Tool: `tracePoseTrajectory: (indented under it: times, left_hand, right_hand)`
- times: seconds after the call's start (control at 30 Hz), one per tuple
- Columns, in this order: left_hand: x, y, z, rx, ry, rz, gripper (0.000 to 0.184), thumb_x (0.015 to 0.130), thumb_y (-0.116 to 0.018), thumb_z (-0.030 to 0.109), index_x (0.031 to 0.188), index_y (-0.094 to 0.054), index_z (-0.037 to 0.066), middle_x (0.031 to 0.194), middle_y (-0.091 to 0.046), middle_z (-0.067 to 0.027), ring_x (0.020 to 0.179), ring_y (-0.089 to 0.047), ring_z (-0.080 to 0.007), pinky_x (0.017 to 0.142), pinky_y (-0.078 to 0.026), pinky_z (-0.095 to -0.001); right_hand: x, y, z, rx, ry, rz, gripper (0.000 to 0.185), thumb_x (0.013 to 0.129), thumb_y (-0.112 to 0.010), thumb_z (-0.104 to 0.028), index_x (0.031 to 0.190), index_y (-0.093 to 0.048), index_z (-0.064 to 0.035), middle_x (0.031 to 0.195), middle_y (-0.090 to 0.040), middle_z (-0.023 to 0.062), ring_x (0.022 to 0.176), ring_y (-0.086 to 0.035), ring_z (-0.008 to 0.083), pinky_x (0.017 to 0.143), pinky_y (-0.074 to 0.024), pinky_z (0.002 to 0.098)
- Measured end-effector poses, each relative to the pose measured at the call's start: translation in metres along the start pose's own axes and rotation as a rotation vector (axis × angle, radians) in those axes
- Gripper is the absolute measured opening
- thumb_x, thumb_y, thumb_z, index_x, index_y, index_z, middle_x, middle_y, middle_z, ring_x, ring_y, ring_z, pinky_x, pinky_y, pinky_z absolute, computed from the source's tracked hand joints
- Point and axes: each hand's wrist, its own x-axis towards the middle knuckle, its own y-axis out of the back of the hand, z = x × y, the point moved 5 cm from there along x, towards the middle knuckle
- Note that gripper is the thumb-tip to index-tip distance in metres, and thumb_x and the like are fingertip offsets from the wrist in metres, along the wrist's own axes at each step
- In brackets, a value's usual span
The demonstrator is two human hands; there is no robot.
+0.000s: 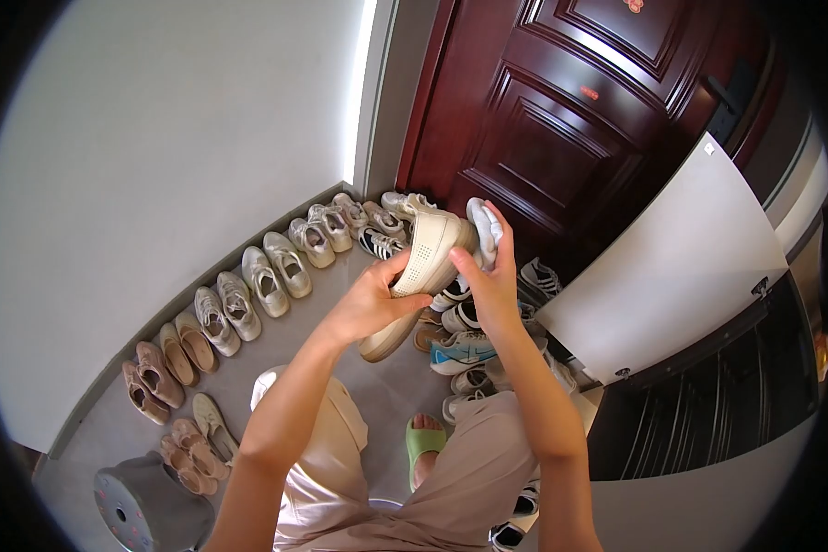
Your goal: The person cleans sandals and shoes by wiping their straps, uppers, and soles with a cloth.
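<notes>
A cream slip-on style shoe (425, 253) with small perforations is held up on its side in front of me, its toe or heel end pointing down and left. My left hand (373, 300) grips it around the middle, thumb and fingers closed on it. My right hand (493, 283) is at the shoe's upper right end, its fingers curled round a crumpled white cloth (484, 230) and its thumb against the shoe. The cloth lies beside the shoe's sole; the fingers hide part of it.
Several pairs of shoes (265, 281) line the left wall. More shoes, including a blue sneaker (462, 352), stand at right. A grey stool (143, 504) is bottom left. An open white cabinet flap (672, 267) juts out at right, near a dark red door (547, 138).
</notes>
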Motion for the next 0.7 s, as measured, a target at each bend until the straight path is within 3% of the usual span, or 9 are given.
tracePoseTrajectory:
  times: [0.03,0.07,0.13,0.17,0.27,0.43,0.5,0.6,0.7]
  left_hand:
    - [0.0,0.0,0.001,0.0,0.0,0.002,0.061,0.085,-0.079,0.004,0.141,-0.055,0.009,0.123,-0.064,0.0009,0.109,-0.056,-0.0089,0.097,-0.047,-0.0283]
    - [-0.001,0.001,0.0,-0.051,0.079,0.013,0.061,0.085,-0.078,0.002,0.141,-0.055,0.008,0.123,-0.064,0.0012,0.109,-0.056,-0.0086,0.097,-0.047,-0.0278]
    - [-0.003,0.003,-0.003,-0.102,0.156,0.03,0.06,0.086,-0.077,0.001,0.141,-0.055,0.008,0.123,-0.063,0.0016,0.109,-0.055,-0.0082,0.096,-0.047,-0.0274]
    - [-0.003,0.003,-0.005,-0.183,0.155,0.026,0.061,0.086,-0.077,0.0,0.142,-0.053,0.008,0.124,-0.063,0.0014,0.109,-0.055,-0.0083,0.096,-0.047,-0.0274]
    - [-0.006,0.003,-0.004,-0.185,0.148,0.028,0.063,0.086,-0.076,-0.001,0.144,-0.051,0.008,0.124,-0.063,0.0014,0.109,-0.056,-0.0084,0.096,-0.047,-0.0276]
    - [-0.008,-0.002,-0.003,-0.058,0.12,-0.013,0.07,0.086,-0.072,0.0,0.15,-0.043,0.007,0.129,-0.062,-0.0029,0.115,-0.056,-0.0116,0.101,-0.046,-0.0308]
    - [-0.006,-0.007,0.002,-0.044,-0.058,-0.038,0.066,0.087,-0.071,-0.004,0.146,-0.047,0.008,0.123,-0.062,0.0005,0.112,-0.055,-0.009,0.099,-0.047,-0.0289]
    - [-0.007,-0.005,0.001,-0.018,0.065,-0.026,0.067,0.086,-0.07,-0.005,0.147,-0.046,0.008,0.123,-0.062,0.0001,0.112,-0.056,-0.0093,0.099,-0.047,-0.0293]
    - [-0.007,-0.004,-0.003,0.021,-0.03,-0.008,0.064,0.086,-0.07,-0.005,0.144,-0.048,0.009,0.122,-0.063,0.0003,0.109,-0.057,-0.0095,0.097,-0.048,-0.0294]
  right_hand:
    - [0.0,0.001,-0.004,-0.045,-0.017,-0.001,0.066,0.095,-0.065,-0.008,0.153,-0.034,-0.0054,0.15,-0.043,0.0107,0.137,-0.042,0.0201,0.115,-0.0338,0.0332]
    - [0.001,0.005,-0.003,-0.072,0.011,0.032,0.054,0.098,-0.056,-0.005,0.15,-0.04,-0.0054,0.148,-0.045,0.0122,0.132,-0.047,0.0204,0.11,-0.0388,0.0339]
    - [0.001,0.013,-0.016,-0.328,0.13,0.056,0.048,0.097,-0.055,-0.001,0.144,-0.049,-0.0052,0.143,-0.05,0.0144,0.123,-0.053,0.024,0.103,-0.0439,0.0359]
    - [-0.001,0.012,-0.026,-0.549,0.327,0.051,0.045,0.094,-0.054,0.003,0.138,-0.056,-0.0047,0.132,-0.058,0.0168,0.115,-0.057,0.0299,0.098,-0.0469,0.0384]
    - [-0.01,-0.015,-0.05,-0.727,0.71,-0.162,0.053,0.084,-0.058,0.011,0.134,-0.06,-0.0063,0.126,-0.063,0.0174,0.113,-0.058,0.0337,0.097,-0.0445,0.0424]
    - [-0.014,-0.027,-0.052,-0.856,0.778,-0.15,0.06,0.08,-0.06,0.008,0.138,-0.057,-0.0077,0.136,-0.059,0.0167,0.112,-0.056,0.0354,0.097,-0.0424,0.0444]
    - [-0.015,-0.034,-0.055,-0.941,0.703,-0.168,0.06,0.08,-0.062,0.005,0.139,-0.056,-0.0055,0.138,-0.055,0.0164,0.114,-0.054,0.0359,0.098,-0.0424,0.0443]
    - [-0.018,-0.037,-0.046,-0.952,0.666,-0.19,0.06,0.079,-0.063,0.002,0.138,-0.056,-0.004,0.137,-0.053,0.0155,0.115,-0.052,0.0363,0.098,-0.0426,0.0452]
    - [-0.023,-0.037,-0.049,-0.937,0.726,-0.254,0.06,0.075,-0.063,0.006,0.134,-0.059,-0.003,0.132,-0.055,0.0148,0.11,-0.054,0.0354,0.095,-0.0463,0.0443]
